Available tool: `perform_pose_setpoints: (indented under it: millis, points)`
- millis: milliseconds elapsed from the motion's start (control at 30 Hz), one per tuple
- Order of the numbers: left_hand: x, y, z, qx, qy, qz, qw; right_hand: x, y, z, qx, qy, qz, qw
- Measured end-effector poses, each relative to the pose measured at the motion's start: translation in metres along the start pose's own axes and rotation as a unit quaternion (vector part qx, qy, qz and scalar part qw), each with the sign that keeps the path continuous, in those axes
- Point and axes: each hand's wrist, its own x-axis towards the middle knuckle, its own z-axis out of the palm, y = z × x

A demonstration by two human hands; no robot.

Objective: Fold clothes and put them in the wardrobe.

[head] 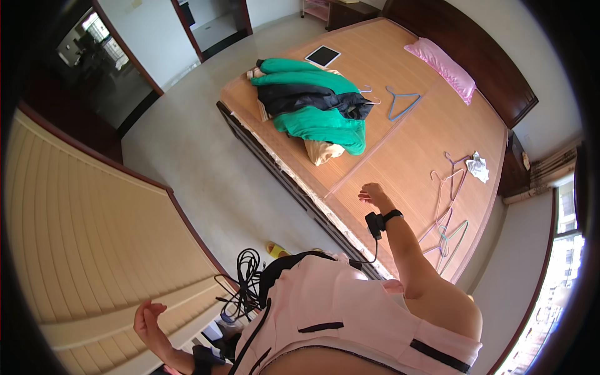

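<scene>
My right hand [372, 194] is over the near part of the bed's woven mat [398, 159], fingers loosely curled and nothing in them. A black strap with a small device [375, 225] sits on that wrist. To the lower left, my left hand [149, 323] is in front of the cream slatted door [89, 225], holding nothing, its fingers bent and apart; whether it touches the door I cannot tell. A green and black jacket [314, 93] lies on the bed over beige clothing [323, 151]. Hanger hooks stick out at its collar.
A blue hanger [403, 107] lies beyond the jacket. Several tangled hangers [443, 206] and a crumpled white wrapper [477, 167] are at right. A tablet [323, 56] and a pink pillow [443, 68] lie farther back. Black cable [246, 276] hangs coiled at my waist.
</scene>
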Motion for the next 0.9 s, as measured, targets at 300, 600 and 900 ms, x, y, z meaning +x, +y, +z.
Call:
perform_pose_setpoints:
  millis: [300,600,900]
  points:
    - [0.164,0.002,0.042,-0.014,-0.134,0.020,0.991,-0.019,0.019,0.018,0.163,0.051,0.009,0.985]
    - [0.232,0.002,0.094,0.001,-0.187,0.004,0.982,0.040,-0.023,0.007,0.194,0.118,0.004,0.974]
    - [0.279,0.030,0.152,0.037,-0.133,-0.076,0.987,0.191,-0.095,0.001,-0.107,0.239,-0.028,0.965]
